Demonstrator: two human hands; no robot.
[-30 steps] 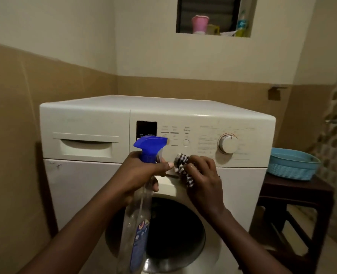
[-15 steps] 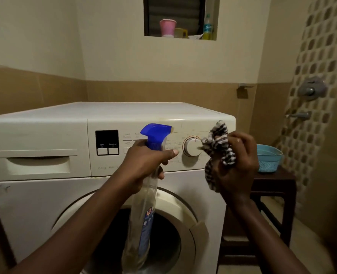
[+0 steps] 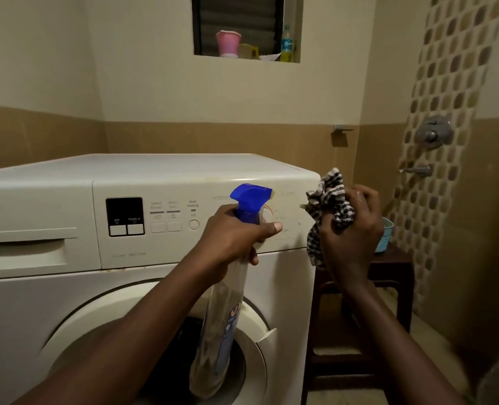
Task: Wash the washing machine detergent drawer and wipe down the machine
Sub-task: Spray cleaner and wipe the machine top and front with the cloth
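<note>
A white front-loading washing machine [image 3: 160, 176] fills the left and middle of the view. Its detergent drawer [image 3: 26, 252] at the upper left is closed. My left hand [image 3: 230, 238] grips the neck of a clear spray bottle [image 3: 224, 323] with a blue trigger head, held in front of the control panel and hiding the dial. My right hand [image 3: 350, 229] holds a bunched black-and-white striped cloth [image 3: 327, 197] at the panel's right edge, near the machine's top right corner.
A dark wooden stool [image 3: 388, 267] stands right of the machine with a blue basket [image 3: 385, 235] on it. Shower taps [image 3: 432, 133] are on the right wall. A window ledge above holds a pink cup [image 3: 227, 43] and a bottle [image 3: 286, 45].
My right hand carried the cloth from the middle of the control panel to its right edge. My view shifted right and closer. The left hand kept the bottle before the panel.
</note>
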